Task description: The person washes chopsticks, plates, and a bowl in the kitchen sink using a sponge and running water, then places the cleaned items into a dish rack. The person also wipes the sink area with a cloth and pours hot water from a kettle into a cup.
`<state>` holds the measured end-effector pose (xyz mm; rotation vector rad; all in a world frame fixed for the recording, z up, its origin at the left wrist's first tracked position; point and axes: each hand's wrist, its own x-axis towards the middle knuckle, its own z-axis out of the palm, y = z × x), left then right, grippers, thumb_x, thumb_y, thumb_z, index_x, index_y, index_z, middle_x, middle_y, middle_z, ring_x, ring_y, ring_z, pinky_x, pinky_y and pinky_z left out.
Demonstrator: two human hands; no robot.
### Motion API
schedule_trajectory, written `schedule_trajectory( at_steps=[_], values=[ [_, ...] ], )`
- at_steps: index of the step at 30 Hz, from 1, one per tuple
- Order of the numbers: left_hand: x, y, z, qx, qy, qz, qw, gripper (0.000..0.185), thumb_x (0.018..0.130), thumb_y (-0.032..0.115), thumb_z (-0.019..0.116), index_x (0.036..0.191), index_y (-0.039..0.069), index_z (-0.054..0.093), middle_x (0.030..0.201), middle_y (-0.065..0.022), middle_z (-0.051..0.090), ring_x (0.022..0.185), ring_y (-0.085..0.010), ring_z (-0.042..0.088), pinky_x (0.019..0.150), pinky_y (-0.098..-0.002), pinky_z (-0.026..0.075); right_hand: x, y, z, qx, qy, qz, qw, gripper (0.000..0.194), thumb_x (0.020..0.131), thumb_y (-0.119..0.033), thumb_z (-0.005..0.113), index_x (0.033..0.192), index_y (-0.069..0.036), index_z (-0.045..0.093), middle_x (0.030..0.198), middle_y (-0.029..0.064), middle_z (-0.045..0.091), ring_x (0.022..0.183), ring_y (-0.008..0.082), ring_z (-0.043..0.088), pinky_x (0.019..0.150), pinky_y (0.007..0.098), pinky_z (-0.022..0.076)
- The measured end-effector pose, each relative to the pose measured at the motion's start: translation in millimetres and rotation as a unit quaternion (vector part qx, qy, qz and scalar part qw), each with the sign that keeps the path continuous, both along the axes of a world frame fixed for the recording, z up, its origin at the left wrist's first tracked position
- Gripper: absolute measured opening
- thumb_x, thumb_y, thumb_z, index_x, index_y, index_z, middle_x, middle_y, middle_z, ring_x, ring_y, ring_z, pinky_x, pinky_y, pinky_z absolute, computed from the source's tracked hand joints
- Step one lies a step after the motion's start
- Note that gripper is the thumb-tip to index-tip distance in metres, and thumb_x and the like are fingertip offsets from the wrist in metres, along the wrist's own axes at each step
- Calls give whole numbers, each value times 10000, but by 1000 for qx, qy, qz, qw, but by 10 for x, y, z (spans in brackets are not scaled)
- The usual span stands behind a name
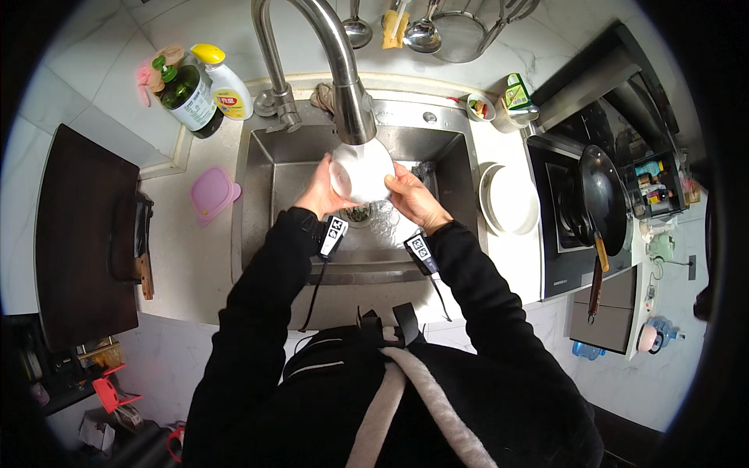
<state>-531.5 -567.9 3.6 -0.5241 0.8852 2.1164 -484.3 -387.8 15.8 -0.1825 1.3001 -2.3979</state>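
Both my hands hold a white bowl (367, 172) under the spout of the steel faucet (356, 111), above the stainless steel sink (310, 237). My left hand (320, 190) grips the bowl's left side and underside. On its right rim lie the thumb and fingers of my right hand (414, 199). Below the bowl, water glistens on the sink's bottom near the drain strainer (357, 215), where bits of food lie. A dark scouring pad (422, 171) is in the sink's back right corner, partly hidden. White bowls (514, 199) stand stacked on the counter right of the sink.
Left of the sink lie a pink plastic lid (212, 193) and, farther back, a spray bottle (230, 93) and a green pump bottle (190, 102). Knives (143, 251) are at the far left. A wok (603, 199) sits on the gas stove at right. Ladles (422, 36) and a strainer hang behind.
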Motion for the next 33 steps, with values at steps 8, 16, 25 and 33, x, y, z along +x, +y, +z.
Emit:
schedule_trajectory(
  at_steps=[8, 16, 25, 33],
  values=[
    [305, 77, -54, -12, -31, 45, 998, 618, 803, 501, 467, 1205, 39, 383, 1106, -142, 449, 1024, -244, 459, 845, -382, 402, 21, -539, -251, 424, 231, -65, 873, 220, 827, -74, 467, 1038, -16, 494, 784, 155, 598, 657, 261, 583, 595, 338, 464],
    [360, -224, 134, -256, 155, -29, 954, 575, 785, 299, 501, 1276, 150, 243, 1204, -114, 385, 985, -311, 499, 657, -485, 505, -37, -238, -275, 666, 506, 210, 506, 638, 707, -78, 552, 1298, -183, 336, 1376, 54, 276, 1276, 215, 252, 1021, 365, 239],
    [269, -160, 107, -304, 166, -74, 935, 556, 743, 233, 489, 1237, 94, 275, 1198, -151, 360, 1025, -332, 457, 612, -456, 528, -43, -296, -558, 689, 507, 212, 472, 641, 636, -127, 572, 1240, -23, 385, 1350, 179, 265, 1244, 269, 289, 1027, 357, 223],
    [311, -126, -179, -162, 79, 88, 980, 483, 748, 138, 390, 1195, 7, 263, 1161, -224, 401, 1012, -396, 480, 774, -528, 473, 64, -163, -440, 311, 131, -131, 932, 177, 809, -149, 559, 928, -21, 589, 807, 59, 606, 722, 135, 532, 726, 258, 424]
  ],
)
